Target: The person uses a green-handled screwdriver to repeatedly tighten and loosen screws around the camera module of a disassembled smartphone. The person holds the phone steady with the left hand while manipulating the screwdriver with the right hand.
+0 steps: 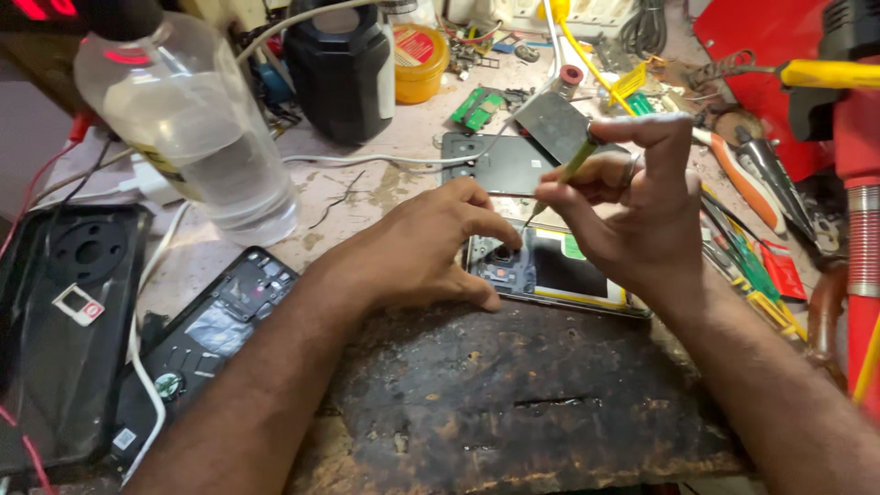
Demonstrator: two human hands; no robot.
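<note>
1. Phone lies centre-right of frame, back cover off: dark camera block at its left end, black battery in the middle, yellow-white strip along the lower edge.
2. It sits at the far edge of a scorched wood board, flat, long side roughly left to right.
3. Left hand comes in from lower left, fingers curled down over the phone's left end, thumb and fingertips pressing on its corner; it pins the phone, not wrapped around it.
4. Right hand comes in from lower right, fingers pinched shut on a thin screwdriver with a green-yellow handle.
5. Screwdriver tip points down-left, at the camera block, just beside the left fingertips.
6. Phone's right half is uncovered.
7. Tight surroundings: pliers and small tools crowd the right; another dark phone back lies just behind; bottle upper left; opened phone lower left.
8. Board's near part, bottom centre, is bare between the forearms.
</note>
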